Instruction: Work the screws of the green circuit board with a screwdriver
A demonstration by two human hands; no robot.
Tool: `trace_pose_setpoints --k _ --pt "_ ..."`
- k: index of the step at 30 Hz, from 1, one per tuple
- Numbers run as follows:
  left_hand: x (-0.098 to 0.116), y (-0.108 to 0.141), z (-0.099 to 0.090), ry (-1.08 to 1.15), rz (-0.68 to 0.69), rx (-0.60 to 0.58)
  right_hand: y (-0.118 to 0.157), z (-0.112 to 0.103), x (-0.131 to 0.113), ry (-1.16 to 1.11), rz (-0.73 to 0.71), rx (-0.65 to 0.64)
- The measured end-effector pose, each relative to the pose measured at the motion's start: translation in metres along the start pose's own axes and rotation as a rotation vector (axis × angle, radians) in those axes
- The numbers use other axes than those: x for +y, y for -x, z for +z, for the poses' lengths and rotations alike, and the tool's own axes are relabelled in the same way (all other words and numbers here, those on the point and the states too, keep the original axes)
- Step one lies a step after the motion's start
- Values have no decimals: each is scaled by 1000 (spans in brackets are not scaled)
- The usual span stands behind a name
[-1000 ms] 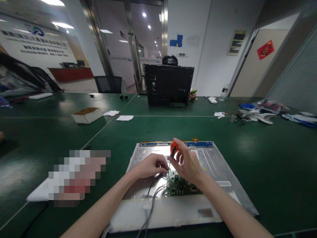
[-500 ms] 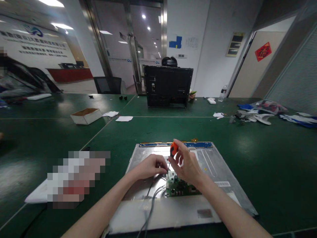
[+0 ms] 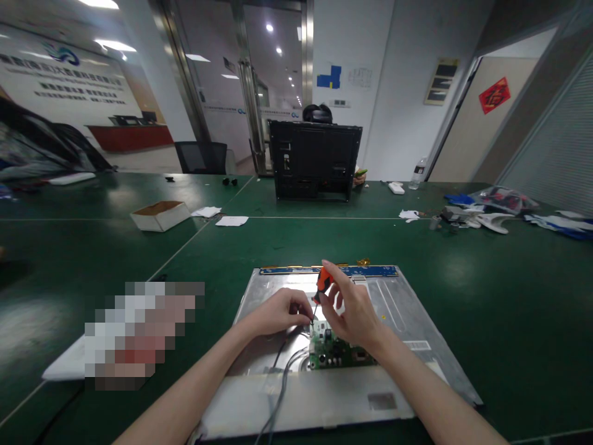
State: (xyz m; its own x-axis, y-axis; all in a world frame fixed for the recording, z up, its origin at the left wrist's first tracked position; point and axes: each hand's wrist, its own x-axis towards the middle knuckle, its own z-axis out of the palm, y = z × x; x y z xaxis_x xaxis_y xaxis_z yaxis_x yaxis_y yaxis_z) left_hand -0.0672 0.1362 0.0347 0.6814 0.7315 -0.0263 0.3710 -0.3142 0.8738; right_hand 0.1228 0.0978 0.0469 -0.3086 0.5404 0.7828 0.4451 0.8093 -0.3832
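Note:
An orange-and-black screwdriver [image 3: 323, 282] stands nearly upright in my right hand [image 3: 351, 307], held by the fingers with the index finger over the handle's top. Its thin shaft points down at the upper left corner of a green circuit board [image 3: 331, 351]. My left hand [image 3: 286, 308] is closed in a pinch beside the screwdriver's tip; whatever lies between those fingertips is too small to make out. Both hands are above a silver display panel [image 3: 417, 371], which lies flat with a blue strip board [image 3: 377, 271] along its far edge. Grey cables [image 3: 283, 389] run from the board toward me.
A black monitor casing [image 3: 315, 161] stands across the green table [image 3: 463, 296], a person's hand [image 3: 359, 179] partly showing behind it. Left are an open box [image 3: 161, 216] and white papers [image 3: 232, 220]. Right lie a plastic bag [image 3: 504, 199], loose parts [image 3: 456, 214] and a bottle [image 3: 417, 174].
The screwdriver's handle has turned and tilted slightly, and more of its black part shows. Both hands stay at nearly the same place over the board.

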Motion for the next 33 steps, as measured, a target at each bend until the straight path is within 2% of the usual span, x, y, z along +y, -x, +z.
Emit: trace_pose_setpoints --k 12,23,33 --pt "-6 0 1 -48 -4 -1 -2 -1 1 111 13 49" --pt "-4 -1 1 -76 2 -2 -2 -5 -1 -6 33 -21" --pt "-4 0 1 -62 -17 -4 -2 -1 3 54 50 36"
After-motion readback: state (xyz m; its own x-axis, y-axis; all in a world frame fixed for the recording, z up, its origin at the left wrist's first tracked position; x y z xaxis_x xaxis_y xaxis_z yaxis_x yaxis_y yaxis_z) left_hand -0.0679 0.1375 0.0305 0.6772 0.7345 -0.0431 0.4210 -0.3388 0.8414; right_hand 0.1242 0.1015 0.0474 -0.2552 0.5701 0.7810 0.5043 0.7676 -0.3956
